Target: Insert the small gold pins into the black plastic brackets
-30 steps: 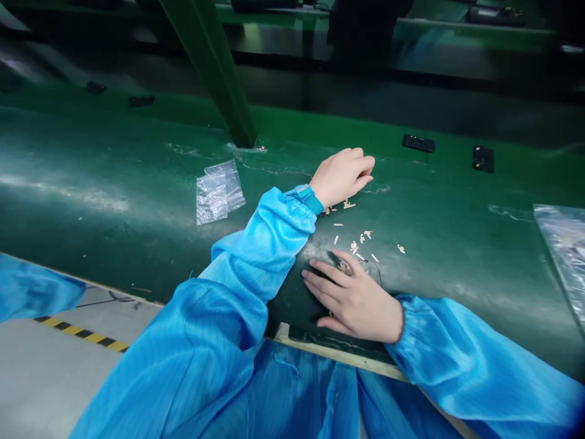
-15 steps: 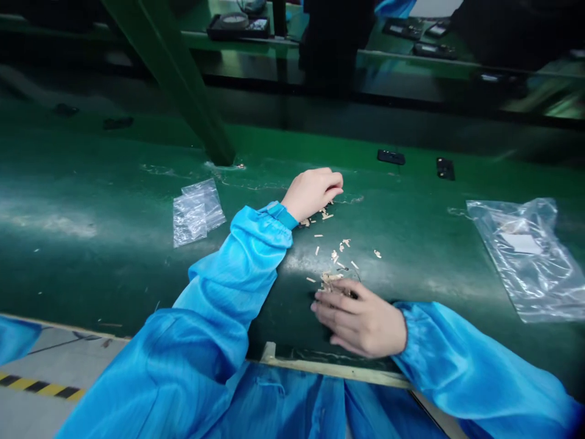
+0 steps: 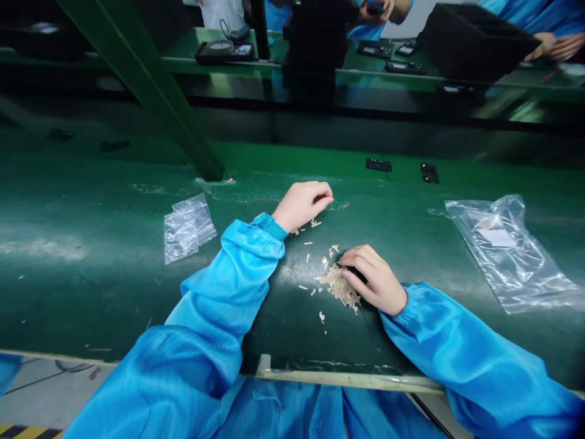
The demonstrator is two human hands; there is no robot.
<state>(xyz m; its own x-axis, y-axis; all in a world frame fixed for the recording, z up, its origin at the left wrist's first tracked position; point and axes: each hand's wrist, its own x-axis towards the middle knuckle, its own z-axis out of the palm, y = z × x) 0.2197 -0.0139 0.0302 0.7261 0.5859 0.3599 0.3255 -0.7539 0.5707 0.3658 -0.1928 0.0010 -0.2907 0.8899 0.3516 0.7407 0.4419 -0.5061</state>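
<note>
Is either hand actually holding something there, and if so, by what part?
It cannot be told: the left hand is curled with no piece visible in its fingers, and the right hand curls at the pile of pale pieces, its grip hidden.

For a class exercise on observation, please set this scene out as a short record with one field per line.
surface: green table
left hand: left hand curled beside loose bits; contents hidden
right hand: right hand at the right edge of the heap
bags: small bags overlapping, left; large bag, right
far side: two black parts, apart
clothing: blue sleeves
</note>
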